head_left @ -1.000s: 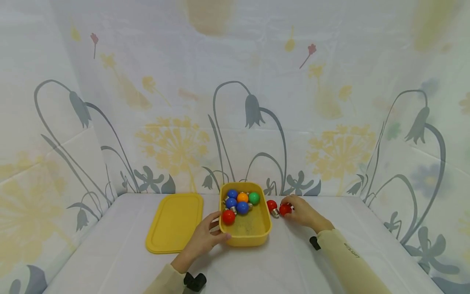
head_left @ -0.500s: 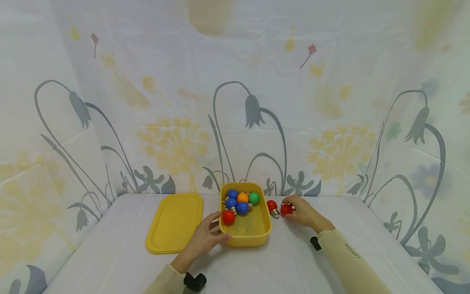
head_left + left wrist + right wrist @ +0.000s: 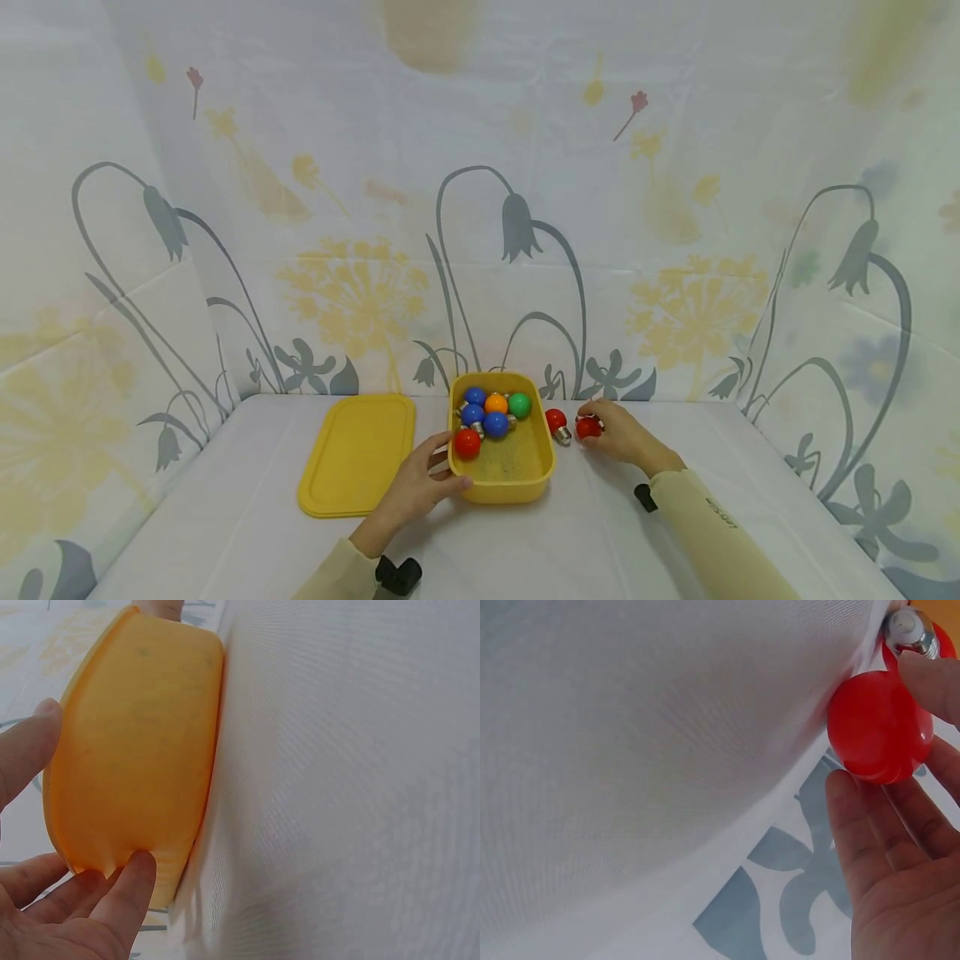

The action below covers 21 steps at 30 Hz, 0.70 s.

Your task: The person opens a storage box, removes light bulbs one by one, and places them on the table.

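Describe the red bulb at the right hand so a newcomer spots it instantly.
On the white table, find the yellow rectangular plastic box. Right of it, between the thumb and fingers of the right hand, is a round red bulb. It sits farther from the box than the other red bulb, whose silver base shows; its own is hidden.

2 hands well apart, fingers lightly bent
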### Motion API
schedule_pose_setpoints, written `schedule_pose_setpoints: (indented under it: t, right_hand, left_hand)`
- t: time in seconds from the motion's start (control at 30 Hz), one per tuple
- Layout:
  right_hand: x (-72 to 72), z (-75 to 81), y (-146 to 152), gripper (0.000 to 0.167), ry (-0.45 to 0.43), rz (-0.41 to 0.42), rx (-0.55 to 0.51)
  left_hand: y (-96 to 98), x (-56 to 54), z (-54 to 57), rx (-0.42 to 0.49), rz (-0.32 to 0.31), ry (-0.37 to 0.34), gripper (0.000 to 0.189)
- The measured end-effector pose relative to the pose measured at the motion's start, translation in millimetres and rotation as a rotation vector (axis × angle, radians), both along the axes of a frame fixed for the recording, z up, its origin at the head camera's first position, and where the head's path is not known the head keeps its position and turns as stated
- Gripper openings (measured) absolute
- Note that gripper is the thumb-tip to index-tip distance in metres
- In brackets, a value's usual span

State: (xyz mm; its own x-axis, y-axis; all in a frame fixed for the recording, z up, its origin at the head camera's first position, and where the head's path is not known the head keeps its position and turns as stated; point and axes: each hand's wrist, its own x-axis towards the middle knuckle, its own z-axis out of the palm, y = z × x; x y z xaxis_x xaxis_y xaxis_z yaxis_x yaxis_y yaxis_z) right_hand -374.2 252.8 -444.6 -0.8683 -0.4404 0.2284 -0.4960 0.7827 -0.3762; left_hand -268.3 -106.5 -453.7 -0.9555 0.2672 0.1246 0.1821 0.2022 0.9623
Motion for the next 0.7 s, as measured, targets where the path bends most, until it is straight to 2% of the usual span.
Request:
schedule_pose_setpoints:
  t: [0.2,0.43,0.7]
  right_hand:
    - [1.7,3.8,-1,0.037,0.003,-0.006,-0.006]
    - [5.1,18.5,-6,0.042,0.004,-0.055,0.030]
    - [9.3,44.4,-30,0.040,0.050,0.015,0.041]
  left_hand:
    - [-0.7,0.3,-2.0,0.014,-0.015,0.018,0.079]
    - [-0.5,1.2,-0.3,0.019,-0.020,0.026,0.078]
    - [-0.3,0.3,-0.1,0.016,-0.016,0.025,0.078]
